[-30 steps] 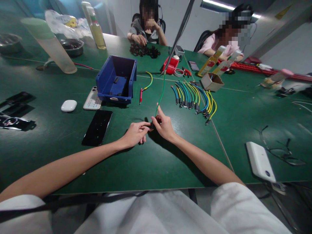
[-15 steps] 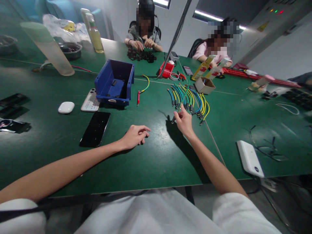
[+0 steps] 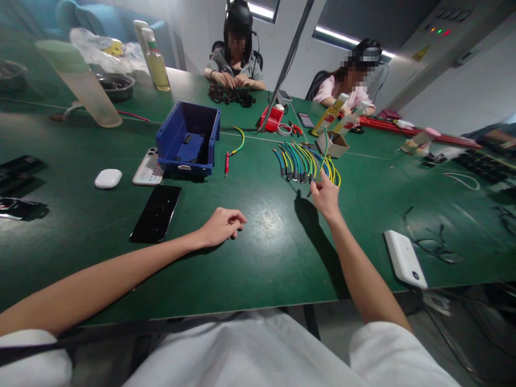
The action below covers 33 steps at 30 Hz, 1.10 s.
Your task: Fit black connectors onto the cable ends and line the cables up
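My right hand (image 3: 324, 196) pinches a green wire (image 3: 322, 161) that stands up from its fingers, right at the near edge of a row of blue, yellow and green wires (image 3: 303, 160) lying on the green table (image 3: 258, 252). My left hand (image 3: 221, 226) rests on the table with its fingers curled loosely and nothing visible in them. A single yellow-green wire with a red end (image 3: 233, 149) lies beside a blue bin (image 3: 188, 138).
A black phone (image 3: 156, 213), a white case (image 3: 107, 178) and another phone (image 3: 147, 167) lie at left. A white power bank (image 3: 403, 259) and glasses (image 3: 433, 244) lie at right. Two people sit across the table. A small cardboard box (image 3: 332, 144) stands behind the wires.
My right hand has carried the green wire away from my left hand, rightward and farther out to the row of wires. My left hand let go and stayed in place.
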{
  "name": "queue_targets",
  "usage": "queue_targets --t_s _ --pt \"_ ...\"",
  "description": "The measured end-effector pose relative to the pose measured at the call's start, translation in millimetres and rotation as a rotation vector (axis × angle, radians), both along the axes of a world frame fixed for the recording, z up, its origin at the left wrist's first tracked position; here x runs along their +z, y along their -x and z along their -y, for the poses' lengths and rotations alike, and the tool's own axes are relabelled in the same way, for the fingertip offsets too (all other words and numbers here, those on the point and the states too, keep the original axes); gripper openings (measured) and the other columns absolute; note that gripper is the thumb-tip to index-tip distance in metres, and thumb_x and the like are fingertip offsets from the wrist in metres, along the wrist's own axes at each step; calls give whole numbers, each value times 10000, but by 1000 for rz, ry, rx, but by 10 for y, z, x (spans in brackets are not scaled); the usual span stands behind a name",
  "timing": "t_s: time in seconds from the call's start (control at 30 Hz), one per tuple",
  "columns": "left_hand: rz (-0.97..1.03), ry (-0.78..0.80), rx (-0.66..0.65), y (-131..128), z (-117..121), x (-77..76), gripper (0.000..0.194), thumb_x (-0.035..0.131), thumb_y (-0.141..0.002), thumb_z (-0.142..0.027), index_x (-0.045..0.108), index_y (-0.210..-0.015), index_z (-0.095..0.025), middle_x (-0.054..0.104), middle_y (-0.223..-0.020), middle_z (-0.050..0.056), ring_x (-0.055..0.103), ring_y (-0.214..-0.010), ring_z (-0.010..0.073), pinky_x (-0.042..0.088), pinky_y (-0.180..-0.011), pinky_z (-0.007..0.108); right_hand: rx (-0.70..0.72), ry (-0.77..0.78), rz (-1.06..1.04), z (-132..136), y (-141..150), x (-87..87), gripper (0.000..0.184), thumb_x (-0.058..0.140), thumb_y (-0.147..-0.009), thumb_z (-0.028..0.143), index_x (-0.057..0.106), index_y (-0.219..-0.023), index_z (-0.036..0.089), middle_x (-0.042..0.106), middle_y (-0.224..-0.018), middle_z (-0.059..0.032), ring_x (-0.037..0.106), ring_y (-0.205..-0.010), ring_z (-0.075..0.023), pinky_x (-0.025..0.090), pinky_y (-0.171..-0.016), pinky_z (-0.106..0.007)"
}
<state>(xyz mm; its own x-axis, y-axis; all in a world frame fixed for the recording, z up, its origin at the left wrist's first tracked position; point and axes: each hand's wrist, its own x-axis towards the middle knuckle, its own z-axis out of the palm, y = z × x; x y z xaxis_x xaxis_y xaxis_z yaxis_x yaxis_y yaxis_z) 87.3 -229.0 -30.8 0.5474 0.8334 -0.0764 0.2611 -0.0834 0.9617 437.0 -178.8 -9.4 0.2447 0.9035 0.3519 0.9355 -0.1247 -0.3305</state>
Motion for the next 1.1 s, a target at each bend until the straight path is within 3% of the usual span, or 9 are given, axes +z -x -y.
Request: queue_targets --t_s 0.33,0.6,1.1 --pt "-31 -24 -24 10 -9 -1 216 472 -791 -129 679 -846 -101 688 -736 64 617 -506 97 475 -500 190 -167 5 115 -151 -496 -76 599 412 -872 306 460 -1399 26 714 -822 -161 643 -777 -279 432 -754 -354" --pt "-55 -29 -45 2 -10 16 211 474 -800 -146 678 -842 -110 681 -737 50 627 -520 103 477 -519 196 -221 50 108 -144 -747 -176 481 430 -866 311 564 -1274 95 714 -794 -148 634 -736 -281 431 -725 -345" --pt "-96 -43 -79 -3 -26 28 224 459 -820 -149 676 -853 -105 682 -747 58 637 -541 114 485 -542 206 -356 235 164 -89 -1176 -306 381 445 -870 291 684 -1103 107 723 -943 -206 672 -895 -331 463 -770 -376"
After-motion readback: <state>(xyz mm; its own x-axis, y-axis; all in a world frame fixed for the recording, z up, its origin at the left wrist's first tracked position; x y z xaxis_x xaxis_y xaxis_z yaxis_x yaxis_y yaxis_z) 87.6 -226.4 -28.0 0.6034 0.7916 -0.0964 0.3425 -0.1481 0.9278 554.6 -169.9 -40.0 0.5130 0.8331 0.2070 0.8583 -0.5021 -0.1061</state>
